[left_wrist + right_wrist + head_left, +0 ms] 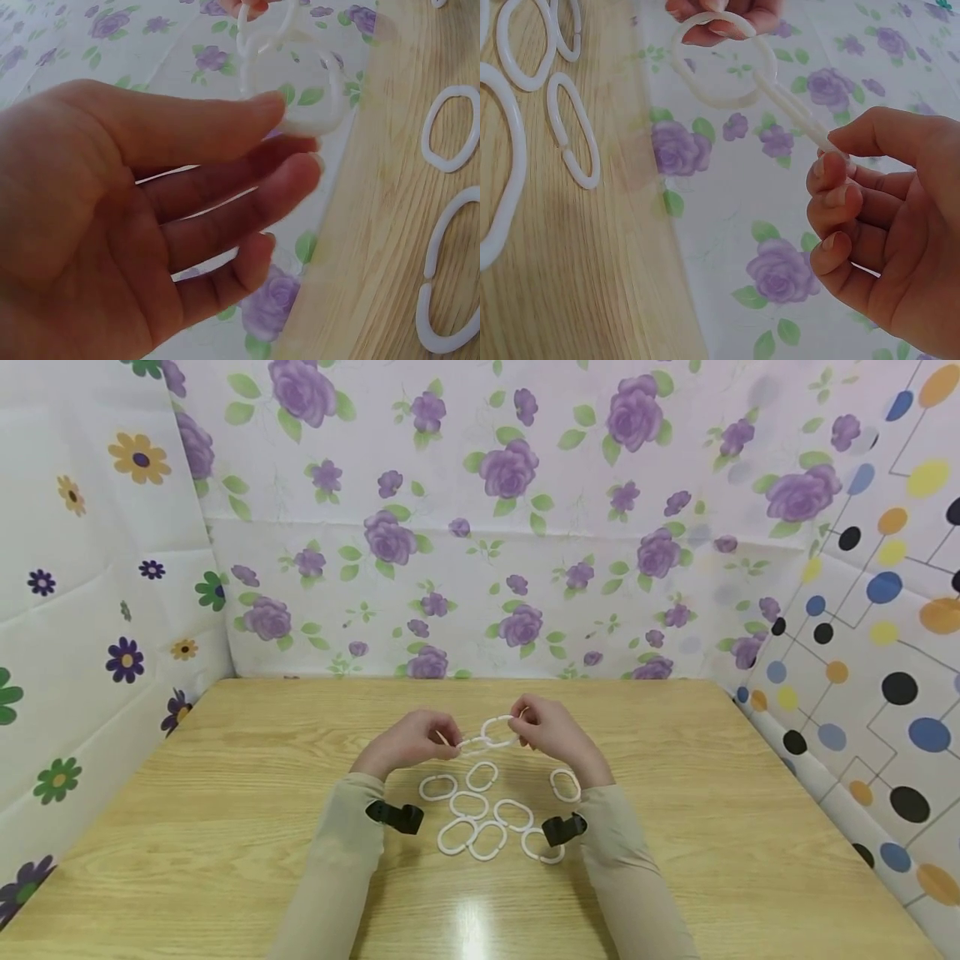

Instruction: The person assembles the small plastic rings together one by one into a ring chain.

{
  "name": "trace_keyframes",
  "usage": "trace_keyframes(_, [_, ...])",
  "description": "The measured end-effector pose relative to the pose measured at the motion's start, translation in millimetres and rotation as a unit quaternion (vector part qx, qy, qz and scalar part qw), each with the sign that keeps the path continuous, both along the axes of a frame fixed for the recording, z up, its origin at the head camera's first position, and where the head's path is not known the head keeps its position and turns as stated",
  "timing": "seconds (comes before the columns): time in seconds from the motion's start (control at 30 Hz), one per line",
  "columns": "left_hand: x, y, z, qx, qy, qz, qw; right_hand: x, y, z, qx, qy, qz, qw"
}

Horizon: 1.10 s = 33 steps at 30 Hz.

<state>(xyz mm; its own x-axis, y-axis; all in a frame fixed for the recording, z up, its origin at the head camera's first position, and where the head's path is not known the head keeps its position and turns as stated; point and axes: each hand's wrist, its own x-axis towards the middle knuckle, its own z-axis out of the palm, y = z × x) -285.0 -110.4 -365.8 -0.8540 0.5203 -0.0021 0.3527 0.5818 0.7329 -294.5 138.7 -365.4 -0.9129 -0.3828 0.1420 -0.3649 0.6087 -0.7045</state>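
Two white plastic oval links are hooked together above the table in the head view. My left hand pinches the left link between thumb and fingertips; the left wrist view shows that link beyond the thumb. My right hand pinches the right link by its far end, seen edge-on in the right wrist view as a thin link. Below the hands, several loose white links lie on the wood, among them one link right under the joined pair and another link near the right wrist.
The wooden table reaches back to a flowered cloth. Patterned cloths stand at the left and right sides. Black wrist cameras sit on both sleeves, the left camera and the right camera, over the link pile's sides.
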Motion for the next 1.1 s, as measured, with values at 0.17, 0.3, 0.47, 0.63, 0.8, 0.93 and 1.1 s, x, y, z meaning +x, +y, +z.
trace_keyframes(0.17, [-0.5,-0.5,-1.9,-0.025,-0.014,-0.01,0.9995,1.0,-1,0.0,-0.004,0.007,0.01,0.9999])
trace_keyframes(0.3, [0.2,1.9,-1.9,-0.028,-0.023,-0.009,0.9993,-0.4,-2,-3.0,-0.007,0.009,0.022,0.9997])
trace_keyframes(0.47, [-0.6,6.9,-3.7,-0.021,-0.024,-0.01,0.9994,-2.0,-2,-5.6,-0.019,-0.002,0.037,0.9991])
trace_keyframes(0.63, [-1.3,8.7,-2.8,-0.023,-0.019,0.028,0.9992,-1.8,-5,-5.2,-0.041,-0.033,0.076,0.9957])
trace_keyframes(0.8, [-1.6,7.6,-0.4,-0.017,-0.01,0.056,0.9983,-2.3,-7,-6.9,-0.052,-0.059,0.117,0.99])
trace_keyframes(0.93, [-2.5,6.1,-0.4,-0.006,-0.009,0.055,0.9984,-3.3,-7,-9.1,-0.056,-0.066,0.129,0.9878])
trace_keyframes(1.1, [-3.2,4.8,-2.5,-0.002,0.0,0.057,0.9984,-4.0,-7,-12.8,-0.056,-0.059,0.143,0.9864])
